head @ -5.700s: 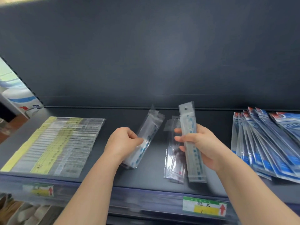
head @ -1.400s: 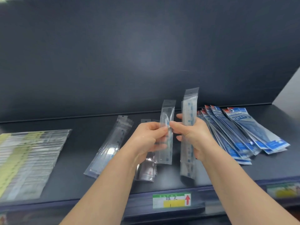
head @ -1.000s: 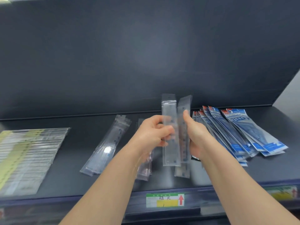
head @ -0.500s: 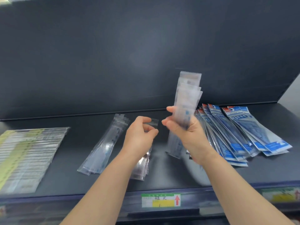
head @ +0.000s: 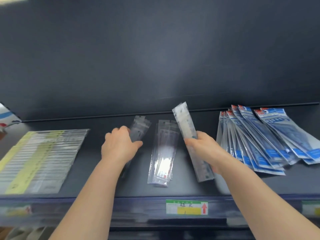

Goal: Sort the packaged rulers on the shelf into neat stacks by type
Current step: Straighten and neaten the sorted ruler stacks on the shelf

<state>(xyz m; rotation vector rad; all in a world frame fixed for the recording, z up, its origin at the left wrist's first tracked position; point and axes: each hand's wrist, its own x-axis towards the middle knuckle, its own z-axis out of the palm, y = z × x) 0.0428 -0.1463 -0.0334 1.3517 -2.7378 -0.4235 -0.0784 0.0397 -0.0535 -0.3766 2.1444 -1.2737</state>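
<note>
Leaving the middle pile (head: 163, 153), left hand (head: 119, 146) now clasps the clear stack (head: 140, 127) under its fingers. Right hand (head: 203, 148) grips the lowered ruler bundle (head: 184, 122); sorting unfinished.

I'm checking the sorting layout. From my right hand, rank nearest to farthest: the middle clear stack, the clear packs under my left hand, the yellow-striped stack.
From the right hand, which grips a ruler pack:
1. The middle clear stack, just to its left.
2. The clear packs under the left hand, farther left.
3. The yellow-striped stack, far left on the shelf.
</note>
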